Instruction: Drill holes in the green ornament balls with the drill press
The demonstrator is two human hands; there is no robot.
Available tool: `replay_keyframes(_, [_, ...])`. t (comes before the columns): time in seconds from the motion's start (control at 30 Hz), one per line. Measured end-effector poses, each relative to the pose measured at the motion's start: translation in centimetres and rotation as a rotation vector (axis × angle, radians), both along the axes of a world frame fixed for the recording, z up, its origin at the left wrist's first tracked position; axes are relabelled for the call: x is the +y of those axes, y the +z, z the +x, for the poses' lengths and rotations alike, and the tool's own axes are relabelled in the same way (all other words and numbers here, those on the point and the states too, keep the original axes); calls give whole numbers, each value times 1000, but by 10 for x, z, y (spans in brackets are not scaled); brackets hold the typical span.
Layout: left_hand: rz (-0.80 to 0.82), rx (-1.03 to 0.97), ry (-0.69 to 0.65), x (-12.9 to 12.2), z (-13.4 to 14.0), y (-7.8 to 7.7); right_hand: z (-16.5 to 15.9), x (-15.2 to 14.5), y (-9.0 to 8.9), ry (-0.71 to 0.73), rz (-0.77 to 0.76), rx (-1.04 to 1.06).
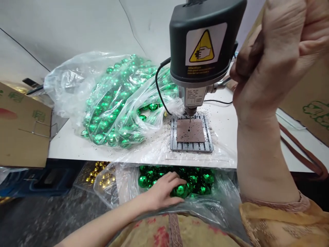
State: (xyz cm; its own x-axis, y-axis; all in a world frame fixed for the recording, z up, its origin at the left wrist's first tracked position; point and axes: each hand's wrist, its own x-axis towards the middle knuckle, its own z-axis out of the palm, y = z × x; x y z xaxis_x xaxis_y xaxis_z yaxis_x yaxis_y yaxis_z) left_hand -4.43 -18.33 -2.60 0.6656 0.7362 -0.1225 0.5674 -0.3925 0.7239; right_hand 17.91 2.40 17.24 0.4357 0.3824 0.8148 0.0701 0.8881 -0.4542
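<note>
A small bench drill press [203,73] with a dark grey housing and a warning label stands over the white table. Its bit points down at a brown square plate [196,135] with a small dark hole, which lies on a slotted metal base [174,145]. Raised at the upper right, my right hand [277,58] is closed around the drill press's feed lever, whose end is hidden by the fingers. Below the table edge, my left hand [166,190] curls its fingers around a shiny green faceted ball [180,191], among several more in an open plastic bag [221,206].
A big clear bag [69,73] of green balls lies on the table [66,147], left of the drill. Dark shavings surround the base. Cardboard boxes [25,137] flank both sides. Gold balls [99,171] sit in plastic lower left. A black cable [157,82] loops beside the drill.
</note>
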Motion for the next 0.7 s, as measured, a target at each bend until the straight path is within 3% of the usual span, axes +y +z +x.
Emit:
replay_keyframes(0.13, [2,236,-103,-12,12,-11,0,-5,-1,-10,-19,-24])
replay_keyframes(0.3, [6,437,-238,7,26,4,-1,-11,-2,10,-63,13])
replay_keyframes(0.4, [54,428,-352,16,33,8,-1,-10,-2,36,-61,33])
replay_keyframes(0.53, [224,407,-480,11,57,0,-2,-9,-4,52,-63,65])
replay_keyframes(0.7, [388,353,-466,7,78,-6,-3,-9,-4,43,-30,57])
